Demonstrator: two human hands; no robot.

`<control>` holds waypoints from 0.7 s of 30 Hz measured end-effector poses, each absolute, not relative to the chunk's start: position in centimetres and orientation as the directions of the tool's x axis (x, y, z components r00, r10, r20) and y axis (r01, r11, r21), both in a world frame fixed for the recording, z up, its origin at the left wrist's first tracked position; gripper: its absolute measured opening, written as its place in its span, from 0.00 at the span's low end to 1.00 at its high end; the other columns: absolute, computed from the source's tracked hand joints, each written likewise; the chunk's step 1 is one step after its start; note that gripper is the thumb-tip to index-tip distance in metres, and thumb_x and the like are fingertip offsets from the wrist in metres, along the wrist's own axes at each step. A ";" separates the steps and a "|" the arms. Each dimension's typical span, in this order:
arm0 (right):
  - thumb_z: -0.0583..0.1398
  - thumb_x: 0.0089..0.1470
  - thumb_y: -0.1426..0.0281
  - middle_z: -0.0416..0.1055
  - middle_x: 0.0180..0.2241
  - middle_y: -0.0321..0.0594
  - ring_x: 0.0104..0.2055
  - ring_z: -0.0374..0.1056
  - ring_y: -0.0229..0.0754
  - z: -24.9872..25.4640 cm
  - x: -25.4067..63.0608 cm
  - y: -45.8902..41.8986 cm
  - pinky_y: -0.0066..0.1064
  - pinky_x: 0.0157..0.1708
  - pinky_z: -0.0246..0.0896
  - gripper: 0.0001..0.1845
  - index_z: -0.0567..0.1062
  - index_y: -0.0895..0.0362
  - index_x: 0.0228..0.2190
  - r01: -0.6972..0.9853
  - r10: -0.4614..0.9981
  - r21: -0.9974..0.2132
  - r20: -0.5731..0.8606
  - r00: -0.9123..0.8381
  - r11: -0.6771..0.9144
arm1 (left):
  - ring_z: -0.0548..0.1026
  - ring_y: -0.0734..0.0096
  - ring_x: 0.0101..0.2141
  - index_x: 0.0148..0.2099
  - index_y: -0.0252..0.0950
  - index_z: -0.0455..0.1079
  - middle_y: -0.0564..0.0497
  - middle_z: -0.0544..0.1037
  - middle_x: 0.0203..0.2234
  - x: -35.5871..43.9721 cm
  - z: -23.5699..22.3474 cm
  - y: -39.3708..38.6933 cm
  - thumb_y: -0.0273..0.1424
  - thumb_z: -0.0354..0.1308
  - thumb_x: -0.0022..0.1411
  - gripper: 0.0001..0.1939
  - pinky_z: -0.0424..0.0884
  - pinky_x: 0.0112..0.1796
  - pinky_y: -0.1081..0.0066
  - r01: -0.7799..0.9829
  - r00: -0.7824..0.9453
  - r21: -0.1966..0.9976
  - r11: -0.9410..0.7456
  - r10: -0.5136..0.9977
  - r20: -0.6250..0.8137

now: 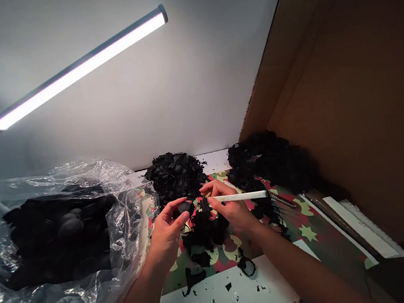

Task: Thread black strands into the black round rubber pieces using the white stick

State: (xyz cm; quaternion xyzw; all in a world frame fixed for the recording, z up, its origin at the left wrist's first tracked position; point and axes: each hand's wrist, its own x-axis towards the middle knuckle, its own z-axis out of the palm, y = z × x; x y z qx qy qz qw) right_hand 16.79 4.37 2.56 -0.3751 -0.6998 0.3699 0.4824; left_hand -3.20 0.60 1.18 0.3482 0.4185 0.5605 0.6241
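My left hand (167,230) pinches a small round black disc (184,206) between thumb and fingertips. Across from it, my right hand (230,207) is closed on a slim white stick-shaped tool (242,196), which points sideways to the right. Its working end is hidden by my fingers, so I cannot tell its kind. Below and between the hands lies a loose heap of black scraps (207,228) on a patterned red, green and cream sheet (220,264). A cut-out black ring (246,266) rests nearer to me.
A clear plastic bag (122,223) full of black discs (69,222) stands at left. Piles of black shavings (175,175) and black scraps (267,160) lie at the back. A lit tube lamp (80,71) hangs above; a cardboard panel (357,79) walls the right side.
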 end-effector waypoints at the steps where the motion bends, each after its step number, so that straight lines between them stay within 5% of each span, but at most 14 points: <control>1: 0.57 0.61 0.70 0.74 0.45 0.41 0.49 0.71 0.46 2.7 16.6 4.0 0.38 0.49 0.63 0.09 0.66 0.54 0.27 0.121 0.885 -0.898 0.383 -0.264 0.424 | 0.78 0.67 0.41 0.46 0.37 0.78 0.47 0.82 0.43 -3.1 1.1 0.6 0.34 0.75 0.47 0.23 0.73 0.44 0.70 -0.421 0.010 0.897 0.136 0.989 -0.145; 4: 0.50 0.65 0.71 0.73 0.42 0.40 0.39 0.73 0.41 2.9 16.1 3.4 0.36 0.42 0.65 0.07 0.68 0.53 0.39 0.078 0.892 -0.933 0.309 -0.328 0.352 | 0.77 0.70 0.38 0.44 0.38 0.77 0.50 0.81 0.39 -3.0 0.6 0.5 0.34 0.74 0.47 0.20 0.72 0.41 0.73 -0.394 -0.008 0.909 0.132 0.989 -0.147; 7: 0.49 0.67 0.69 0.71 0.35 0.36 0.33 0.68 0.40 2.6 15.8 3.1 0.33 0.36 0.63 0.08 0.66 0.53 0.45 0.271 0.856 -0.878 0.246 -0.454 0.396 | 0.77 0.68 0.39 0.47 0.39 0.76 0.50 0.81 0.40 -3.1 0.4 0.4 0.35 0.71 0.53 0.18 0.71 0.41 0.72 -0.225 0.015 0.972 0.070 0.998 -0.068; 12: 0.53 0.67 0.72 0.71 0.37 0.41 0.36 0.65 0.44 1.5 15.4 3.3 0.33 0.36 0.59 0.03 0.67 0.55 0.39 0.525 0.759 -0.580 0.287 -0.584 0.623 | 0.76 0.59 0.49 0.56 0.43 0.74 0.48 0.80 0.50 -3.3 0.8 0.3 0.30 0.63 0.59 0.22 0.69 0.50 0.65 0.143 0.140 0.986 -0.086 0.988 0.066; 16: 0.53 0.68 0.72 0.71 0.32 0.40 0.33 0.63 0.44 1.2 15.2 3.5 0.32 0.33 0.56 0.06 0.68 0.56 0.37 0.584 0.709 -0.404 0.340 -0.618 0.704 | 0.78 0.60 0.45 0.51 0.42 0.77 0.49 0.82 0.45 -3.3 1.4 0.2 0.26 0.59 0.60 0.17 0.69 0.48 0.66 0.360 0.212 0.905 -0.226 0.965 0.157; 21: 0.55 0.68 0.70 0.71 0.30 0.37 0.29 0.61 0.41 1.2 15.1 3.9 0.32 0.33 0.53 0.08 0.69 0.56 0.34 0.564 0.621 -0.260 0.369 -0.692 0.784 | 0.79 0.61 0.40 0.50 0.41 0.76 0.51 0.83 0.41 -3.6 2.2 -0.4 0.28 0.58 0.61 0.15 0.69 0.41 0.69 0.431 0.206 0.871 -0.237 0.965 0.161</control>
